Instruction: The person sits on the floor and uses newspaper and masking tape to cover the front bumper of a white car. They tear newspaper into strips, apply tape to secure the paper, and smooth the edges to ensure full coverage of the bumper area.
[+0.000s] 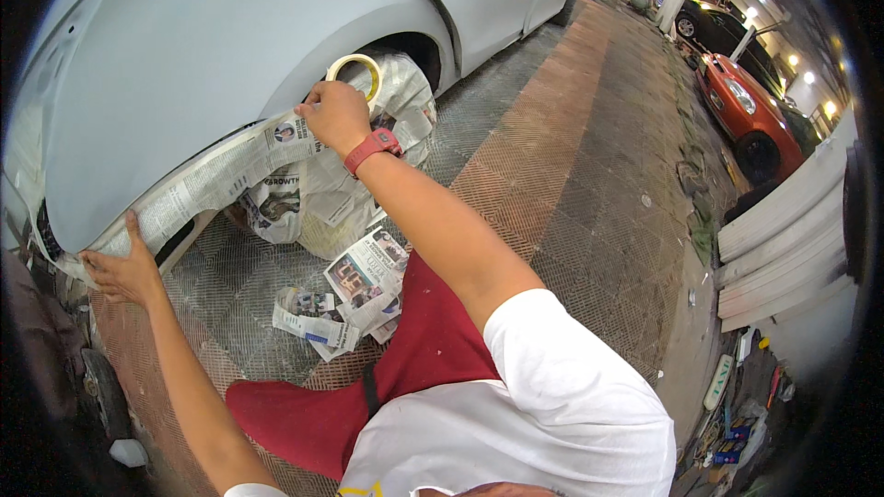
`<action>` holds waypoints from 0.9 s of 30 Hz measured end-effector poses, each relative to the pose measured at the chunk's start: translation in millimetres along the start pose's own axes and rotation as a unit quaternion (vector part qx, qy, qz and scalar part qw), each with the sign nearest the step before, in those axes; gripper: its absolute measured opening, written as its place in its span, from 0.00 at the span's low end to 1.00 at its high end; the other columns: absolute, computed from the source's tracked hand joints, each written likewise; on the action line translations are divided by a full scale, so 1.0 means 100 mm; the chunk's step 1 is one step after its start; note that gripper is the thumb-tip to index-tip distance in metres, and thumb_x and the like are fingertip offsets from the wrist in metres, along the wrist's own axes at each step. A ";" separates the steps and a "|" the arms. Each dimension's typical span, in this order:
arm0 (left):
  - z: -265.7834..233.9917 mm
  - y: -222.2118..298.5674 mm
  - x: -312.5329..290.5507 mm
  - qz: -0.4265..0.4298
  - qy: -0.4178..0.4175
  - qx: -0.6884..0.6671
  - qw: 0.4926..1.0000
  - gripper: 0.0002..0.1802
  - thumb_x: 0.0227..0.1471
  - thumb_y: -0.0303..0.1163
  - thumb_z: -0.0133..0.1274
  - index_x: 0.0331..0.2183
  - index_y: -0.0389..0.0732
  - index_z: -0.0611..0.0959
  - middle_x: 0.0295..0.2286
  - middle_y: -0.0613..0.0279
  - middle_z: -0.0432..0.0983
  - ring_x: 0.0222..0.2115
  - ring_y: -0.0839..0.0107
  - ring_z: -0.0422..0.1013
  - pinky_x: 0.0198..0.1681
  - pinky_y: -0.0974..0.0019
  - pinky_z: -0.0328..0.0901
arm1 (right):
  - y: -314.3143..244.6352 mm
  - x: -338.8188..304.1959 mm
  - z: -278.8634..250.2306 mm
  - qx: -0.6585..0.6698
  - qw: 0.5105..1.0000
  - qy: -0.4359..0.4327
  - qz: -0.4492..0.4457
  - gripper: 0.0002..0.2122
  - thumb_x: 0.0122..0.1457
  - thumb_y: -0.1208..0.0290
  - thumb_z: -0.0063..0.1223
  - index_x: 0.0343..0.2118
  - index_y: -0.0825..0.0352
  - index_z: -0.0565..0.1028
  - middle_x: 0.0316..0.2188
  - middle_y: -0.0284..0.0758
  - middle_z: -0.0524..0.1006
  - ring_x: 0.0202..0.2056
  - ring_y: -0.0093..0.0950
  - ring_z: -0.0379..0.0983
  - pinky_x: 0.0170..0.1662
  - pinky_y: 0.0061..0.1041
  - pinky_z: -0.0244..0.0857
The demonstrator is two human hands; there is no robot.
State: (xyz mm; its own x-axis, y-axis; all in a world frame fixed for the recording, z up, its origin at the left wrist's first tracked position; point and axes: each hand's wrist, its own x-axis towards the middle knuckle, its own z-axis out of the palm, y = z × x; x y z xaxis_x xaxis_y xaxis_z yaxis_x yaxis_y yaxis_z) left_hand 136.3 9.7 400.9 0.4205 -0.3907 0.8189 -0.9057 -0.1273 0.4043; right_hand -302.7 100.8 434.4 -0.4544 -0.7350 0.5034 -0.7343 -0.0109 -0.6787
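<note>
A long strip of newspaper [207, 181] runs along the lower edge of a pale grey car body [230, 28]. My left hand [131, 269] lies against the strip's near left end, its fingers spread and thumb raised on the paper. At the strip's far end, by the wheel arch, my right hand [337, 117] is closed, fingertips pinched at the paper's edge. A roll of masking tape [376, 83] stands out from that hand, which partly covers it. Crumpled newspaper [405, 97] wraps the wheel behind; the wheel itself is hidden.
Loose newspaper sheets [364, 281] lie on the ridged floor [552, 175] beside my red-clad leg [442, 313]. To the right are a red car [750, 120], corrugated white panels [783, 239] and clutter [737, 433]. A tyre [106, 391] stands at lower left.
</note>
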 end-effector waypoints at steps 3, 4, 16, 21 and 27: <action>0.08 -0.03 -0.01 0.045 0.038 0.023 0.998 0.83 0.44 0.91 0.48 0.76 0.33 0.47 0.72 0.34 0.46 0.74 0.39 0.43 0.71 0.31 0.39 | 0.03 0.01 0.02 -0.002 1.000 0.005 -0.013 0.12 0.54 0.60 0.73 0.31 0.64 0.87 0.33 0.42 0.87 0.40 0.43 0.85 0.46 0.42 0.77; 0.09 -0.05 0.00 0.045 0.027 0.020 0.998 0.83 0.44 0.91 0.48 0.76 0.31 0.47 0.72 0.33 0.46 0.74 0.40 0.42 0.71 0.31 0.38 | 0.03 0.01 0.02 -0.002 1.000 0.008 -0.015 0.12 0.54 0.60 0.73 0.31 0.64 0.87 0.33 0.42 0.87 0.40 0.43 0.85 0.46 0.42 0.77; 0.01 0.01 0.09 0.003 -0.008 0.010 1.000 0.82 0.38 0.89 0.58 0.71 0.30 0.58 0.67 0.33 0.55 0.71 0.39 0.47 0.70 0.31 0.41 | 0.03 0.01 0.00 -0.009 1.000 0.002 -0.019 0.12 0.54 0.60 0.73 0.31 0.65 0.87 0.32 0.42 0.87 0.39 0.44 0.85 0.46 0.43 0.77; -0.06 -0.09 0.27 0.000 -0.058 0.052 0.997 0.82 0.35 0.89 0.61 0.70 0.31 0.58 0.64 0.36 0.60 0.67 0.38 0.52 0.69 0.34 0.45 | 0.00 0.01 -0.01 -0.011 1.000 0.005 -0.012 0.12 0.54 0.60 0.73 0.31 0.65 0.87 0.32 0.42 0.87 0.38 0.44 0.85 0.46 0.43 0.77; -0.05 -0.08 0.23 0.041 -0.012 0.057 0.997 0.83 0.36 0.88 0.61 0.69 0.25 0.58 0.63 0.36 0.62 0.67 0.40 0.53 0.70 0.34 0.45 | 0.00 0.00 0.02 -0.011 1.000 0.011 -0.010 0.12 0.54 0.60 0.73 0.31 0.65 0.87 0.32 0.43 0.87 0.38 0.44 0.84 0.46 0.42 0.77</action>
State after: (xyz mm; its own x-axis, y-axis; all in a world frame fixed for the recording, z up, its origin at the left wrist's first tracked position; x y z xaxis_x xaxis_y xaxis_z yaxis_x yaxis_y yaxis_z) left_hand 153.4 6.3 418.3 0.3450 -0.4252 0.8368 -0.9376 -0.1970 0.2865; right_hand -301.7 100.0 433.6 -0.4504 -0.7200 0.5280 -0.7543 -0.0095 -0.6564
